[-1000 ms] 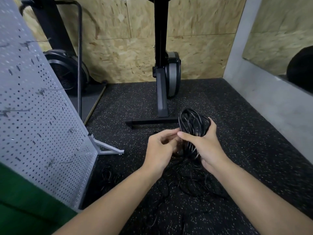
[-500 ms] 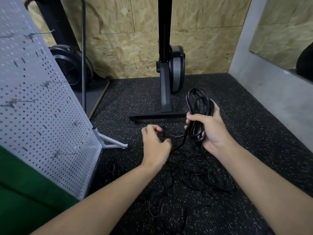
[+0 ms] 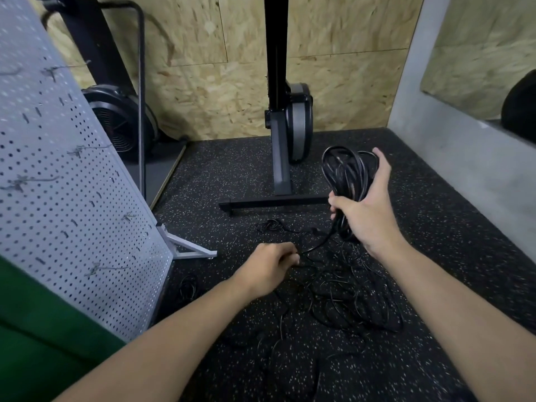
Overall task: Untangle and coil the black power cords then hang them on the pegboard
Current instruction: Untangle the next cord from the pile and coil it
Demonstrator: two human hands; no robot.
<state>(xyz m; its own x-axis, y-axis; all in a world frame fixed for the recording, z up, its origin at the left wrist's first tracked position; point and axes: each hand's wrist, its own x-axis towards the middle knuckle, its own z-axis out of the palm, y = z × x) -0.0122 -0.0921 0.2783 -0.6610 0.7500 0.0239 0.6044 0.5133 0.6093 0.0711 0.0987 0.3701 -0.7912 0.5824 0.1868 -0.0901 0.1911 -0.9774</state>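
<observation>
On black speckled rubber flooring (image 3: 226,169) before chipboard walls (image 3: 342,91), with a tilted white pegboard (image 3: 72,204) and its metal hooks (image 3: 107,268) at the left. Up at the right, right hand (image 3: 365,219) clenched round a coil of black power cord (image 3: 345,172), raised off the floor near the foot of a black machine stand (image 3: 280,169). Lower down, left hand (image 3: 269,266) curled, pinching a single strand (image 3: 319,245) that runs up to the coil, just beside a loose tangle of more cords (image 3: 356,306) spread on the flooring between both forearms.
</observation>
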